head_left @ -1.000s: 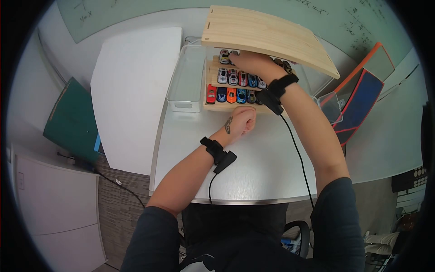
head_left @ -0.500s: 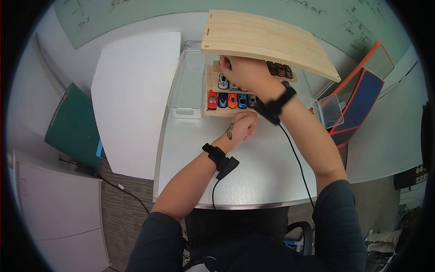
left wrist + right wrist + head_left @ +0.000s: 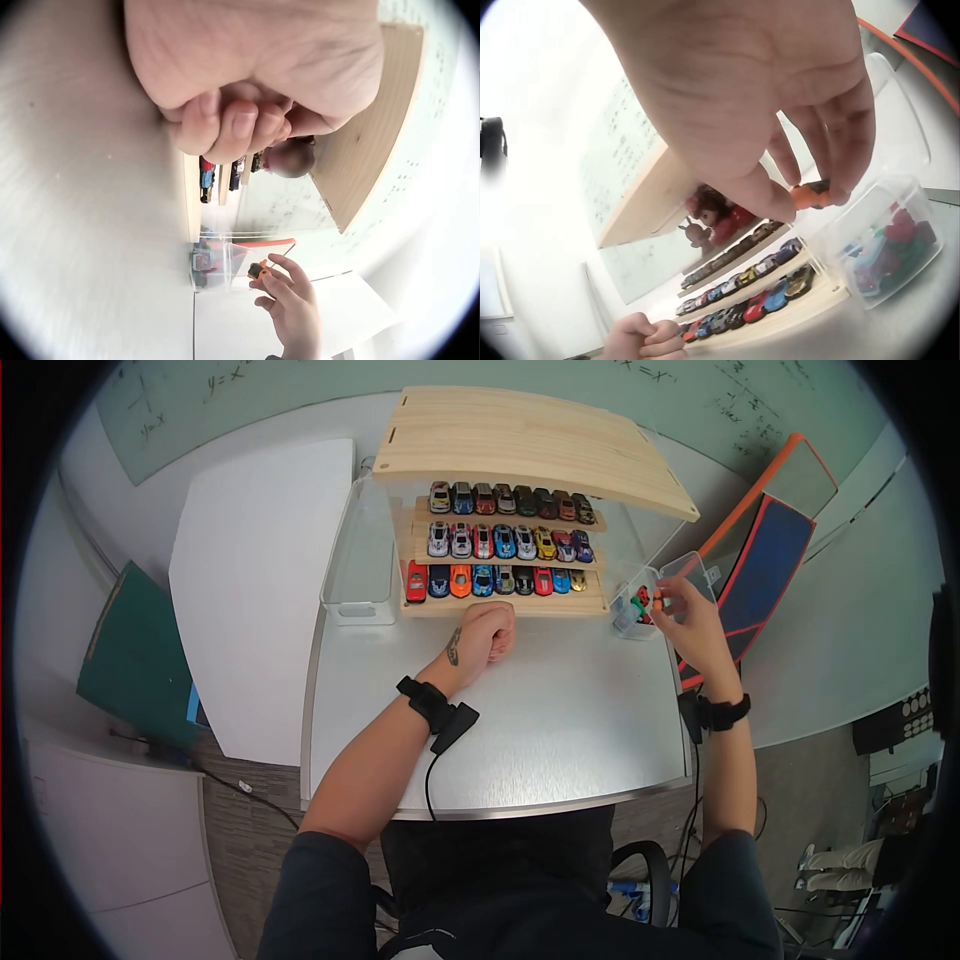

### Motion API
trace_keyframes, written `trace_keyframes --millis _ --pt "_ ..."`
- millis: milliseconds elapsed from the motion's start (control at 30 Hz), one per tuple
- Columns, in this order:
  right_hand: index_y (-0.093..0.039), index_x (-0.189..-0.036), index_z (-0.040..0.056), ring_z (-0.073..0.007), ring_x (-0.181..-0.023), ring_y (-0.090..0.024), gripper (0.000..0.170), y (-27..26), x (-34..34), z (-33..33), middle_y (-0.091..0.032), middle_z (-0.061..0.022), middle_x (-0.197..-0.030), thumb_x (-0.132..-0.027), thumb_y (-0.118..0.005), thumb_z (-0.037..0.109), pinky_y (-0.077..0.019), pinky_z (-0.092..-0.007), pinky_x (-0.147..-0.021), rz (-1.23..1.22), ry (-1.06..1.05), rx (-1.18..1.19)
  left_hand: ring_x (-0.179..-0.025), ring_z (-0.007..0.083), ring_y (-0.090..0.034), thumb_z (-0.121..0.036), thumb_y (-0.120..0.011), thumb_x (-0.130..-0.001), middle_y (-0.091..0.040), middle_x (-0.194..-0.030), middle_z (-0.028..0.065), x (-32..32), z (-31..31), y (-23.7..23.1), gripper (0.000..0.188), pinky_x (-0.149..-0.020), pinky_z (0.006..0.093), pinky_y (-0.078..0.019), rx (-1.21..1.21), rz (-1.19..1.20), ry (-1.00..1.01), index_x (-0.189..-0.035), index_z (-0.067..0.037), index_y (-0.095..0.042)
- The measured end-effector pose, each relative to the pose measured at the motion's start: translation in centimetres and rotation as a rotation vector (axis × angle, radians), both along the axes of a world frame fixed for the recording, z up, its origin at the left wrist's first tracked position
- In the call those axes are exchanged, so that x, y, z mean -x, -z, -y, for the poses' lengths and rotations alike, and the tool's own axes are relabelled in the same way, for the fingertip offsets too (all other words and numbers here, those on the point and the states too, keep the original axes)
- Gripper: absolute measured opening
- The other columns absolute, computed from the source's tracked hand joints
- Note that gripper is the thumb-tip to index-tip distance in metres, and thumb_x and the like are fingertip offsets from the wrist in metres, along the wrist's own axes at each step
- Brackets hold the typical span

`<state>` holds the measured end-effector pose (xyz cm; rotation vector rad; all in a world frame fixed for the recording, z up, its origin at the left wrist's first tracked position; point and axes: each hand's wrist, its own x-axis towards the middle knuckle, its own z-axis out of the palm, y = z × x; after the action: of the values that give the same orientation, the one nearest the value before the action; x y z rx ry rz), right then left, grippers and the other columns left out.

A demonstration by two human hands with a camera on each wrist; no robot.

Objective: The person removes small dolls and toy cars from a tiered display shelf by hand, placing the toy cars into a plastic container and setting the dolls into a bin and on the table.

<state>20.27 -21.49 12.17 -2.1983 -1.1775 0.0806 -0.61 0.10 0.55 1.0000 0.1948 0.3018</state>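
Observation:
My right hand (image 3: 700,625) pinches a small orange-and-dark toy (image 3: 812,196) between thumb and fingertips, just above a small clear plastic box (image 3: 630,626). Colourful small pieces (image 3: 904,238) lie in that box, and its lid stands raised. My left hand (image 3: 480,642) rests on the table at the front of a wooden display stand (image 3: 590,606), fingers curled into the palm with nothing held. Three stepped rows of toy cars fill the stand: a top row (image 3: 484,498), a middle row (image 3: 483,541) and a bottom row (image 3: 460,581).
A wooden board (image 3: 530,445) roofs the stand. Left of it sits a long clear bin (image 3: 365,610), beside a large white panel (image 3: 260,600). Orange-edged panels (image 3: 770,560) lean at the right. Behind the cars, a red-clothed doll (image 3: 731,217) shows in the right wrist view.
My right hand has left the top row of cars and moved right, to above the small clear box. My left hand stays on the table. The head view has shifted a little.

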Motion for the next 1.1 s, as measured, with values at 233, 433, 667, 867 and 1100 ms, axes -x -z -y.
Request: trace_keyframes --millis 233,433,667,867,1100 --pt "-0.064 -0.108 0.0025 -0.0200 -0.085 -0.068 0.024 1.3 0.1 -0.8 -0.070 -0.0101 -0.096 -0.085 -0.062 0.006 -0.0537 -0.0290 -0.073 0.012 -0.036 -0.027 -0.046 0.0070 -0.029 -0.007 -0.042 -0.082 -0.033 -0.054 -0.0022 0.3 0.2 -0.1 0.018 -0.043 0.0245 -0.0206 0.034 0.013 -0.008 -0.065 -0.009 -0.038" --pt "-0.064 -0.111 0.0015 -0.0168 -0.083 -0.067 0.028 -0.8 6.2 -7.8 -0.068 -0.0120 -0.098 -0.084 -0.059 0.004 -0.0531 -0.0292 -0.074 -0.180 -0.476 -0.053 -0.046 0.0072 -0.029 -0.007 -0.042 -0.082 -0.033 -0.054 -0.0021 -0.1 0.1 0.1 0.018 -0.042 0.0244 -0.0196 0.046 0.005 0.006 -0.065 -0.009 -0.038" --pt "-0.061 -0.117 0.0013 -0.0256 -0.084 -0.066 0.037 0.1 6.0 -22.3 -0.066 -0.0189 -0.102 -0.084 -0.062 0.018 -0.0529 -0.0339 -0.079 0.242 -0.438 -0.016 -0.045 0.0074 -0.029 -0.007 -0.043 -0.081 -0.033 -0.053 -0.0020 -0.1 0.1 0.3 0.016 -0.041 0.0244 -0.0189 0.054 0.029 -0.002 -0.065 -0.008 -0.039" --pt "-0.065 -0.105 -0.0002 -0.0317 -0.084 -0.065 0.033 -3.5 9.2 -25.6 -0.068 -0.0169 -0.093 -0.088 -0.055 0.026 -0.0504 -0.0384 -0.082 0.128 -0.216 0.195 -0.044 0.0071 -0.028 -0.006 -0.044 -0.080 -0.033 -0.053 -0.0018 -0.1 0.3 -0.1 0.019 -0.041 0.0244 -0.0182 0.065 0.012 -0.001 -0.063 -0.009 -0.039" --pt "-0.065 -0.099 -0.0001 -0.0311 -0.079 -0.064 0.029 -0.4 6.7 -28.0 -0.068 -0.0154 -0.085 -0.089 -0.052 0.024 -0.0509 -0.0389 -0.078 0.470 -0.347 -0.238 -0.044 0.0071 -0.028 -0.006 -0.044 -0.081 -0.033 -0.053 -0.0015 -0.2 0.3 0.0 0.020 -0.041 0.0243 -0.0181 0.053 0.001 0.000 -0.062 -0.009 -0.038"
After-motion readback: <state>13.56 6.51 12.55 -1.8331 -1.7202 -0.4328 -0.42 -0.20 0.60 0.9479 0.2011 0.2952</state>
